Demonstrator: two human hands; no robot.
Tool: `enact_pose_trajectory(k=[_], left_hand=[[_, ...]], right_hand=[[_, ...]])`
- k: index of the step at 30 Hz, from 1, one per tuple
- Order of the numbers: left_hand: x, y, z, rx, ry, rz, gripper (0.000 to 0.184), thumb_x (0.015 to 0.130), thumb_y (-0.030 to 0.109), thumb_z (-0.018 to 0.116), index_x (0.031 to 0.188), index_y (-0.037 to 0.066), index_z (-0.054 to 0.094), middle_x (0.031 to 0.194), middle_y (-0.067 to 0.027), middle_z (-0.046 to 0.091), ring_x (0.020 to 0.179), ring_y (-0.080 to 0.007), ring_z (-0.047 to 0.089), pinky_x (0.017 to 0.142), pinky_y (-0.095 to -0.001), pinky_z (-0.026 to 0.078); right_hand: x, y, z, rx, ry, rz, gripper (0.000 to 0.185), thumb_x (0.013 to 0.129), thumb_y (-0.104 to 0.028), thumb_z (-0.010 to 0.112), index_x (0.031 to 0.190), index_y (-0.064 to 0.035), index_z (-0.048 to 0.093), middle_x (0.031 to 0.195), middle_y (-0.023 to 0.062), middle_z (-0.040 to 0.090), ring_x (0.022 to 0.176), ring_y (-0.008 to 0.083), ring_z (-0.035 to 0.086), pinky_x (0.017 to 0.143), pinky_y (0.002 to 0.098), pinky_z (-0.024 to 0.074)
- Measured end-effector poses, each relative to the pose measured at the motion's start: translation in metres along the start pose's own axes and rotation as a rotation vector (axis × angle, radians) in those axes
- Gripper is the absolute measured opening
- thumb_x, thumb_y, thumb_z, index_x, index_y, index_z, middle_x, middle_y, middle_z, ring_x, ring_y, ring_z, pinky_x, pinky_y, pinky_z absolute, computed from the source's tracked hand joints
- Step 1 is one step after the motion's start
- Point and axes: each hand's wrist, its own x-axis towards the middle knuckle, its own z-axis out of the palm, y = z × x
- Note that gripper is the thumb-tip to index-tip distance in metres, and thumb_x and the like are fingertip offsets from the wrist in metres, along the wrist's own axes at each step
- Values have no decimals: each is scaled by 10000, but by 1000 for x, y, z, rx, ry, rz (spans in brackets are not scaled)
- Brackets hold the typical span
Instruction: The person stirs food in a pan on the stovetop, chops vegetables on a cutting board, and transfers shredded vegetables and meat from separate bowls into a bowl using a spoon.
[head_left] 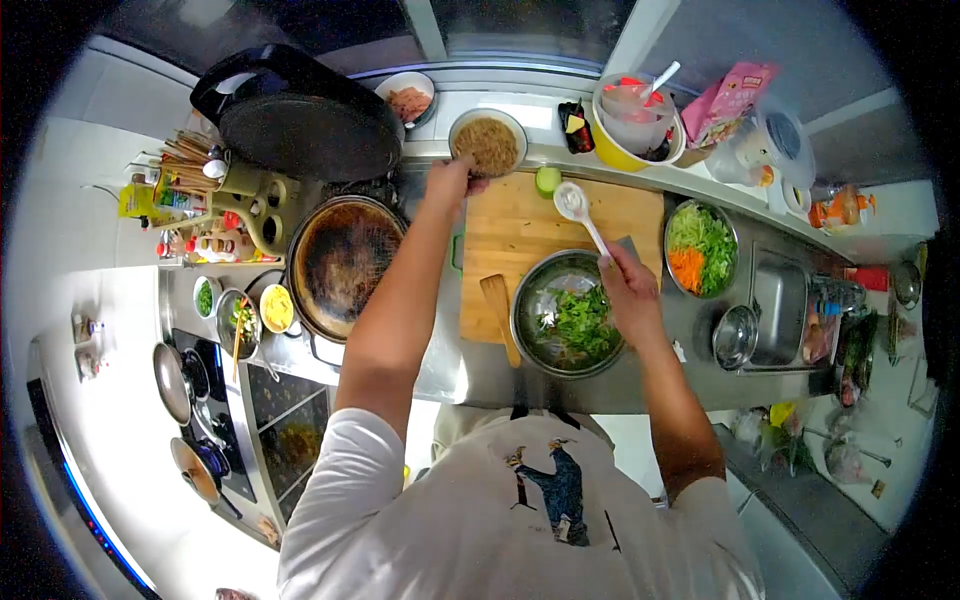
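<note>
My left hand [455, 182] reaches far forward, its fingers closed on the near rim of a bowl [523, 150] of brown, shredded-looking food on the back ledge. In my right hand [630, 288] is a white spoon [588, 218] with white stuff in its head, pointing up over the wooden cutting board [500, 225]. Below that hand stands a metal mixing bowl [520, 335] with chopped leafy greens [583, 325] in it. A wooden spatula [499, 315] lies left of it, partly on the board. A green vegetable piece [548, 180] sits at the board's back edge.
Left of the board is a large round pan [345, 265], its dark lid [310, 135] raised behind. Small bowls with green and yellow food [277, 308] stand farther left. A bowl of cut vegetables [715, 245] and a sink [780, 310] are at right. A yellow tub [610, 152] stands behind.
</note>
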Motion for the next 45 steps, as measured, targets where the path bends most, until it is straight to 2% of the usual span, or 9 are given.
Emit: enact_pose_trajectory(k=[2, 5, 10, 14, 16, 22, 32, 34, 45], left_hand=[[-22, -14, -5, -7, -27, -20, 295, 902, 184, 494, 1025, -82, 524, 854, -164, 643, 659, -251, 645, 604, -345, 555], [-64, -34, -4, -126, -51, -23, 228, 879, 175, 519, 1020, -4, 518, 892, -120, 623, 696, -237, 634, 627, -353, 559], [-119, -49, 4, -198, -84, 81, 287, 819, 76, 557, 1056, 22, 404, 918, -107, 529, 659, -194, 605, 553, -308, 560], [-135, -63, 3, -109, -102, 40, 245, 857, 133, 553, 1062, 70, 434, 977, -94, 566, 753, -226, 631, 667, -361, 559], [-142, -64, 3, -115, -86, 26, 255, 853, 131, 558, 1068, 68, 436, 972, -98, 570, 751, -226, 633, 663, -351, 559], [-158, -65, 1, -210, -132, 27, 318, 811, 80, 608, 1052, 30, 406, 919, -102, 565, 643, -179, 616, 557, -310, 562], [-177, -70, 3, -230, -189, 21, 383, 812, 106, 609, 1129, 9, 417, 949, -119, 579, 674, -199, 618, 623, -338, 571], [-182, -70, 3, -237, -208, 5, 373, 812, 108, 611, 1119, 9, 423, 951, -118, 579, 677, -199, 619, 621, -336, 570], [-182, -82, -10, -196, -254, -61, 334, 835, 141, 609, 1109, 46, 443, 965, -118, 599, 800, -221, 636, 636, -350, 568]], right_hand=[[16, -12, 1, 21, -36, 1, 313, 941, -254, 518, 1210, -101, 566, 813, 139, 595, 752, 251, 578, 701, 366, 456], [37, -14, 12, -76, -47, -227, 281, 922, -122, 541, 1191, -54, 584, 741, 15, 544, 660, 100, 478, 605, 230, 403], [47, -16, 25, -370, 126, -563, 295, 868, -66, 550, 1159, -73, 595, 870, 131, 645, 777, 268, 641, 700, 326, 500], [28, -11, 28, -447, 67, -444, 296, 856, -65, 546, 1147, -83, 599, 910, 145, 648, 789, 311, 634, 698, 375, 502], [15, -15, 26, -384, -68, -442, 253, 857, -171, 584, 1098, -115, 636, 921, 150, 657, 773, 338, 635, 689, 441, 500], [-14, -17, 14, -371, -189, -304, 239, 862, -178, 574, 1082, -109, 640, 940, 145, 657, 837, 335, 630, 733, 429, 494], [-10, -37, 14, -359, 59, -450, 276, 866, -168, 553, 1127, -137, 637, 919, 158, 652, 842, 330, 628, 705, 427, 492], [-4, -33, 19, -456, 55, -462, 285, 797, -77, 604, 1069, -132, 669, 822, 112, 652, 713, 276, 627, 627, 355, 491], [-42, -52, 7, -465, -23, -520, 249, 785, -86, 629, 1021, -137, 687, 757, 118, 627, 636, 289, 596, 571, 361, 471]])
